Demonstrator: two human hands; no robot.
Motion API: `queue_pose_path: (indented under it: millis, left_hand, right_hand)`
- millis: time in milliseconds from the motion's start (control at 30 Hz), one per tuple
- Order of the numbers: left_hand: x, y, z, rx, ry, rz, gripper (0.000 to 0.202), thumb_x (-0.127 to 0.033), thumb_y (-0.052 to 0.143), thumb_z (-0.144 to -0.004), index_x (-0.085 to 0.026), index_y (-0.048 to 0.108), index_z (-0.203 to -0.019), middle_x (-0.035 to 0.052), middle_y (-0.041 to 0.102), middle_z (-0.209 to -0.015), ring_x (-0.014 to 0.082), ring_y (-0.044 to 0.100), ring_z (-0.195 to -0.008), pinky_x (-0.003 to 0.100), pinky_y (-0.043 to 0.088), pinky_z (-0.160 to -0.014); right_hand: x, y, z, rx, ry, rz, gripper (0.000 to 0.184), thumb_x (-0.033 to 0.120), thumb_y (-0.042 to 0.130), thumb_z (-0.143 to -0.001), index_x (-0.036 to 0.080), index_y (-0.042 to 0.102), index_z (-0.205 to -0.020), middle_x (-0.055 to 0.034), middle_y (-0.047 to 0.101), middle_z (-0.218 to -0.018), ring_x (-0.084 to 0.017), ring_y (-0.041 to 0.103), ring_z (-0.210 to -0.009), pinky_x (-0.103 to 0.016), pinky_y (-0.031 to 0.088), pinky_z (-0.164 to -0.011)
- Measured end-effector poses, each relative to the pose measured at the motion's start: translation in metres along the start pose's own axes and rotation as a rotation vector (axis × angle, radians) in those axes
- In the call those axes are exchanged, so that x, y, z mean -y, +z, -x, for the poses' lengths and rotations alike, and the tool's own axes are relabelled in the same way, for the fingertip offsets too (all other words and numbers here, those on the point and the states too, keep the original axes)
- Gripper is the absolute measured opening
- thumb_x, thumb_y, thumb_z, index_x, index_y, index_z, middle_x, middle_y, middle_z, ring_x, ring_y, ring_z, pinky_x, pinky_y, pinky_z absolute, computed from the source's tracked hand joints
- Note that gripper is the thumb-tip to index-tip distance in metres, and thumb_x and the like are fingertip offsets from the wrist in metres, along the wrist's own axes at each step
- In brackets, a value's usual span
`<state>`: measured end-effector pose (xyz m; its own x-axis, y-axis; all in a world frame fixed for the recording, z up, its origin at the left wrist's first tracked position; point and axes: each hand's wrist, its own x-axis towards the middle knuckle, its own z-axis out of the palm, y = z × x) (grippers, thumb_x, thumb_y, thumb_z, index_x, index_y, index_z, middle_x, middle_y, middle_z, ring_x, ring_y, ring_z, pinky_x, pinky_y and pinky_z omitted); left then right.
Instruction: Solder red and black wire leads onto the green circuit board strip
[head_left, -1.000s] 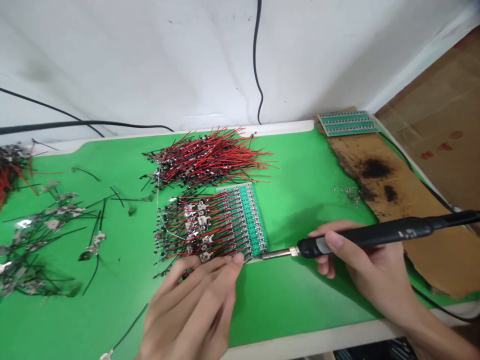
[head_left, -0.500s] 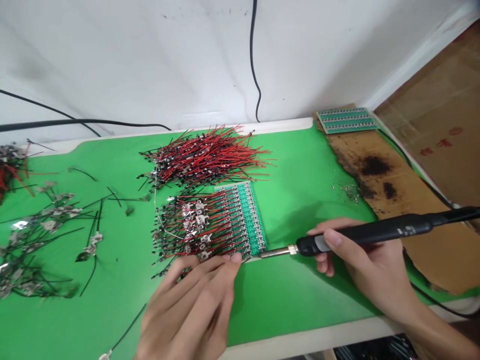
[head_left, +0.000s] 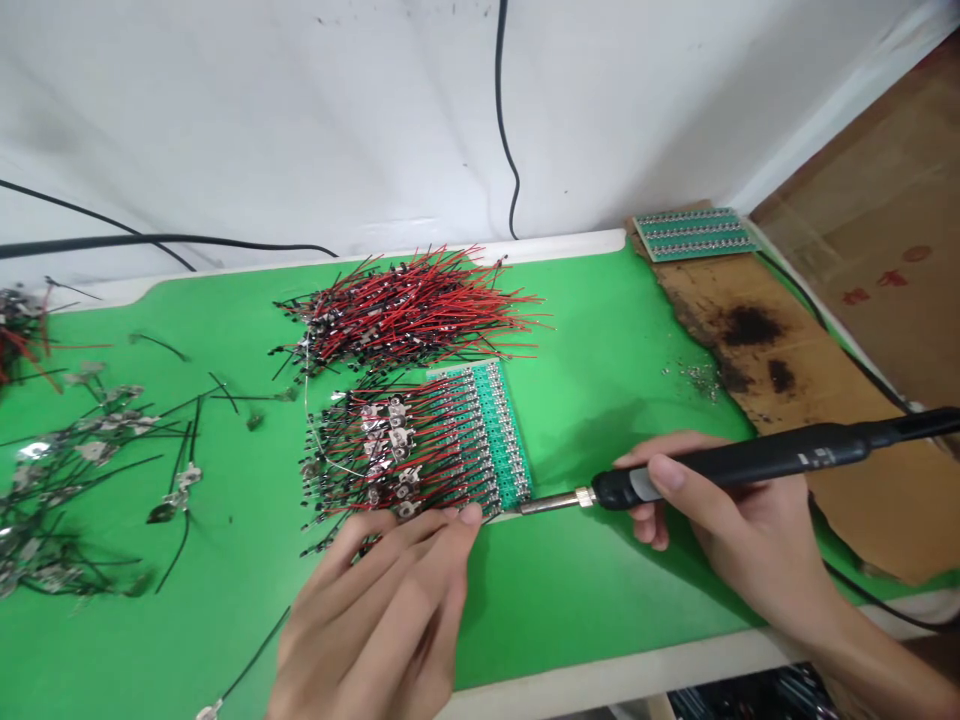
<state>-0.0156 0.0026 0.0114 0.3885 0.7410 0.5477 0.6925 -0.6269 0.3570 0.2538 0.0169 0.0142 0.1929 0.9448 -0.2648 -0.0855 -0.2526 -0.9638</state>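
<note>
Barely moved: right hand's (head_left: 724, 530) soldering iron (head_left: 720, 462), tip beside green circuit board (head_left: 499, 440).

You have a heap of red-and-black leads (head_left: 409, 310) near the back edge of the green mat (head_left: 592, 300), and loose black wires with metal terminals (head_left: 82, 470) strewn toward its left edge. At its right edge, a scorched brown board (head_left: 757, 375) carries a studded green circuit board (head_left: 694, 234) in the far corner. A black cable (head_left: 165, 241) runs along the white wall (head_left: 300, 120).

2 hands (head_left: 375, 625) (head_left: 739, 525), 1 soldering iron (head_left: 731, 465)
</note>
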Motion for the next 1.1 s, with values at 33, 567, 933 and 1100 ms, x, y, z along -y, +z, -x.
queue_pose_path:
  millis: [33,567,933,1100]
  left_hand:
    - [0.000,0.000,0.001,-0.001,0.010,0.003,0.036,0.008,0.071,-0.095,-0.011,0.074,-0.125,0.0029,0.087,-0.110,0.0126,0.082,-0.097,0.031,0.054,-0.108]
    - [0.000,0.000,0.002,0.009,0.004,0.008,0.033,0.008,0.070,-0.097,-0.010,0.075,-0.124,0.0025,0.086,-0.109,0.0104,0.079,-0.102,0.029,0.053,-0.110]
    - [-0.001,0.000,0.002,0.018,-0.012,-0.026,0.031,0.005,0.071,-0.098,-0.010,0.075,-0.124,0.0014,0.087,-0.112,0.0076,0.079,-0.105,0.025,0.049,-0.117]
    - [-0.004,-0.003,0.006,0.048,-0.010,-0.049,0.029,0.001,0.067,-0.103,-0.011,0.074,-0.129,0.0025,0.086,-0.117,0.0097,0.078,-0.110,0.027,0.045,-0.126]
  right_hand:
    - [0.000,0.000,0.000,-0.001,0.000,0.002,0.033,0.056,0.093,-0.089,0.024,0.087,-0.088,-0.0018,0.072,-0.063,-0.016,0.068,-0.051,-0.027,0.059,-0.046]
    - [0.001,0.001,0.000,-0.002,0.002,-0.018,0.033,0.057,0.094,-0.088,0.025,0.087,-0.086,-0.0002,0.072,-0.063,-0.013,0.068,-0.052,-0.022,0.058,-0.048]
    - [-0.008,-0.006,-0.005,0.068,-0.087,-0.029,0.025,0.049,0.090,-0.095,0.024,0.089,-0.089,-0.0005,0.075,-0.062,-0.011,0.070,-0.050,-0.016,0.060,-0.047]
    - [-0.011,-0.012,-0.010,0.135,-0.145,-0.023,0.019,0.044,0.088,-0.098,0.026,0.090,-0.092,-0.0007,0.077,-0.062,-0.012,0.073,-0.049,-0.015,0.061,-0.046]
